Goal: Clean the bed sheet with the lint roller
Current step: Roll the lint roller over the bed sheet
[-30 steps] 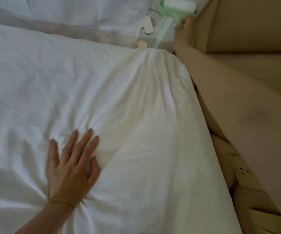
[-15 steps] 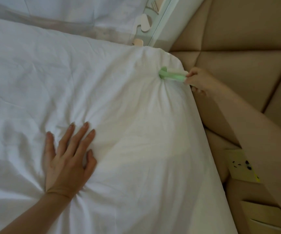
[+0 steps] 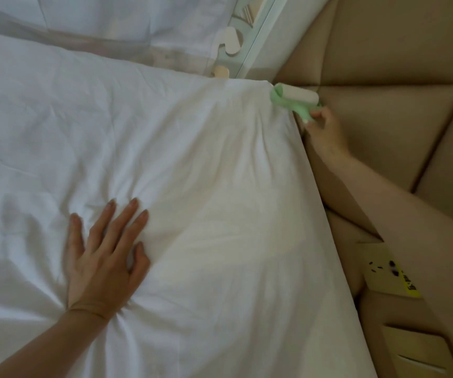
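Green plastic-handled lint roller (image 3: 298, 97) with white roll on a white fabric bed sheet (image 3: 192, 159).
Roller sits at the wrinkled sheet's far right corner.

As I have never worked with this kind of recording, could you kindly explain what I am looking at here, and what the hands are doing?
There is no machine here. A person wears a wide-angle camera on the head, which looks forward and down, so you see their own two bare hands. The surface is a creased white bed sheet. The left hand lies flat on it with its fingers spread, pressing the cloth. The right hand grips the green handle of a lint roller. The roller's white roll sits at the sheet's far right corner, beside a beige padded wall panel.
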Tool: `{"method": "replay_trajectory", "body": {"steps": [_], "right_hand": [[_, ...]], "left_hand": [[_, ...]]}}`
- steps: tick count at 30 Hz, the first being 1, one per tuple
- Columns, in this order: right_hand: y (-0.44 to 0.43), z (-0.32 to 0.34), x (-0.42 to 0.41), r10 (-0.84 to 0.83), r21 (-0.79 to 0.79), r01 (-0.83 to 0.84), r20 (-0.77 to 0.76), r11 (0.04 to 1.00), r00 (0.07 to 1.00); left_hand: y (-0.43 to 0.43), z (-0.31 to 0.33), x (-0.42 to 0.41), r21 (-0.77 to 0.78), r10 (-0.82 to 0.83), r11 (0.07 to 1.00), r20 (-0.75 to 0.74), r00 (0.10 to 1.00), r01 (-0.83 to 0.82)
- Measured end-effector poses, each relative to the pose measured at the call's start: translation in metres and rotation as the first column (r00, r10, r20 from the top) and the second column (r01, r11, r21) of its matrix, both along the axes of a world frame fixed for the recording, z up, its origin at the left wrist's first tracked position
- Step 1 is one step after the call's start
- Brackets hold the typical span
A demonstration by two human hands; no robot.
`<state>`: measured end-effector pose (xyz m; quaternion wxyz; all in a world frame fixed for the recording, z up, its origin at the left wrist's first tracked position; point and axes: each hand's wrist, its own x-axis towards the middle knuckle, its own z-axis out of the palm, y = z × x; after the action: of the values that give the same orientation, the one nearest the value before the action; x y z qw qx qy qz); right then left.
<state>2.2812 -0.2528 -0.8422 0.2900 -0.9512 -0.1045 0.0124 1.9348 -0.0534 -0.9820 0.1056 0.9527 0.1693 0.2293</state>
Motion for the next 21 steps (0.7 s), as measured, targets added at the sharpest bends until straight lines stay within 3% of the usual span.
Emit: {"method": "replay_trajectory", "body": {"steps": [4,9,15,21], "right_hand": [[-0.036,0.001,-0.049,-0.01,-0.025,0.011,0.032,1.0,0.999],[-0.08,-0.002,-0.093,-0.005,-0.226,-0.021,-0.112,0.974,0.994],[-0.048,-0.021,-0.038,0.019,-0.095,-0.036,-0.173,0.995,0.985],[0.014,-0.03,0.018,0.052,-0.113,-0.068,-0.141,0.991,0.989]], "left_hand": [[0.0,0.001,-0.001,0.001,-0.005,1.0,0.008,1.0,0.005],[-0.001,0.002,0.0,-0.022,-0.003,1.0,-0.002,1.0,0.003],[-0.001,0.0,0.0,0.0,0.001,1.0,0.012,1.0,-0.001],[0.0,-0.002,0.0,0.005,-0.006,1.0,0.013,1.0,0.005]]}}
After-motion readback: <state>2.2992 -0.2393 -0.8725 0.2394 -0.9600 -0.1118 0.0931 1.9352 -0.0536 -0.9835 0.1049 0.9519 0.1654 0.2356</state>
